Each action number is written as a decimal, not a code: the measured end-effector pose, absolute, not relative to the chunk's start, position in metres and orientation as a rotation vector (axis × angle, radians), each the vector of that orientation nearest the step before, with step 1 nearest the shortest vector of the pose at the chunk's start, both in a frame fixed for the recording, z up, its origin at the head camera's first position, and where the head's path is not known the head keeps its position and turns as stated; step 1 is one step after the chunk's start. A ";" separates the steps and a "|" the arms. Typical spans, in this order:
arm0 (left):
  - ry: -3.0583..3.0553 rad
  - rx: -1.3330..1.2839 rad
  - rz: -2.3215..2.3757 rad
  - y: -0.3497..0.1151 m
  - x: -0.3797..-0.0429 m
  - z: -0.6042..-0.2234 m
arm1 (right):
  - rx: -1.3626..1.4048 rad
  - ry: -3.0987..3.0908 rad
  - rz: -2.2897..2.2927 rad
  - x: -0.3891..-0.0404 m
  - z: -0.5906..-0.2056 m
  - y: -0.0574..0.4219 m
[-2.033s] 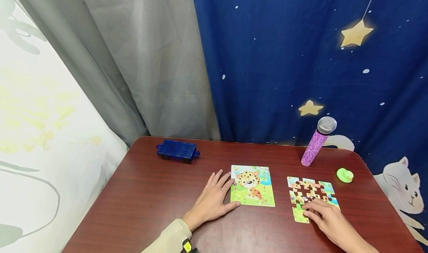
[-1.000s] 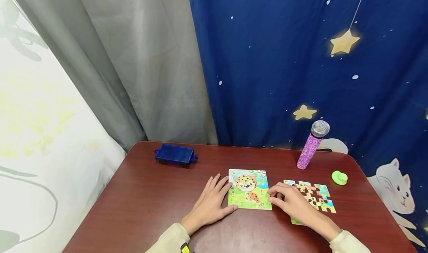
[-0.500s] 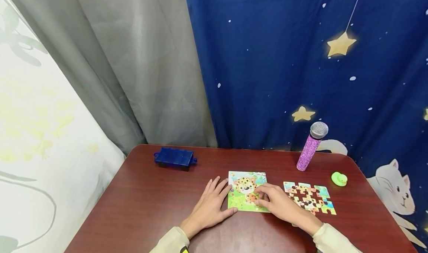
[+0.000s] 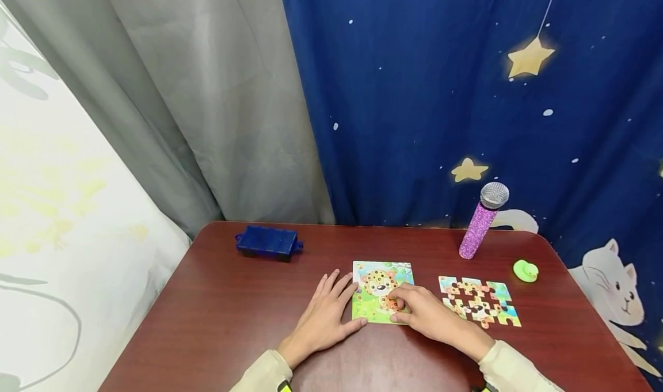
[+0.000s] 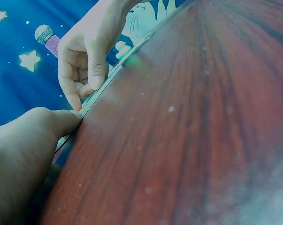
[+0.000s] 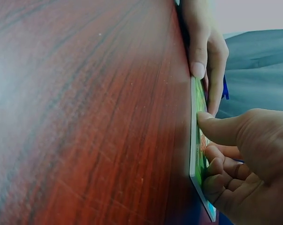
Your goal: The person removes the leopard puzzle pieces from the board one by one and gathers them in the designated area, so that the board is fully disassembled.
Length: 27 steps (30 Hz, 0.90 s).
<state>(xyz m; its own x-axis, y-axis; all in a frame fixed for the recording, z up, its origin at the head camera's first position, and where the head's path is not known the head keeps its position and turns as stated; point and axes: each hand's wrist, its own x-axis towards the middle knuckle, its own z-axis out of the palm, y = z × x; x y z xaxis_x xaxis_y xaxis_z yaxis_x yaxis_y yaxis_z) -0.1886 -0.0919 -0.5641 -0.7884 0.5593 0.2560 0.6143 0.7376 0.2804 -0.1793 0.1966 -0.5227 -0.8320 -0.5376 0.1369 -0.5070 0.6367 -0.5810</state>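
A square puzzle board with a printed leopard lies flat at the middle of the table. My left hand rests at its left edge, fingers spread and straight, thumb at the near left corner. Over the right part of the board is my right hand, fingers curled. Its thumb and index fingertips touch down on the picture; whether a puzzle piece is between them cannot be made out. Right of the board lie several loose puzzle pieces, loosely laid together. The right hand and forearm hide the area nearest to them.
A purple glitter microphone stands tilted at the back right, and a green toy duck sits near the right edge. At the back left is a blue toy wagon. Curtains hang behind the dark red table.
My right hand has moved left from the loose puzzle pieces onto the leopard board and lowered there. My left hand has stayed at the board's left edge. The head view has shifted slightly.
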 end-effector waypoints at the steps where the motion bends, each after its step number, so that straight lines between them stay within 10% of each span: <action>1: -2.784 -0.945 -0.528 -0.092 -0.189 -0.564 | -0.902 2.799 -0.956 -0.180 -0.523 0.196; 27: -2.783 -0.949 -0.534 -0.092 -0.191 -0.565 | -0.896 2.741 -0.969 -0.181 -0.515 0.195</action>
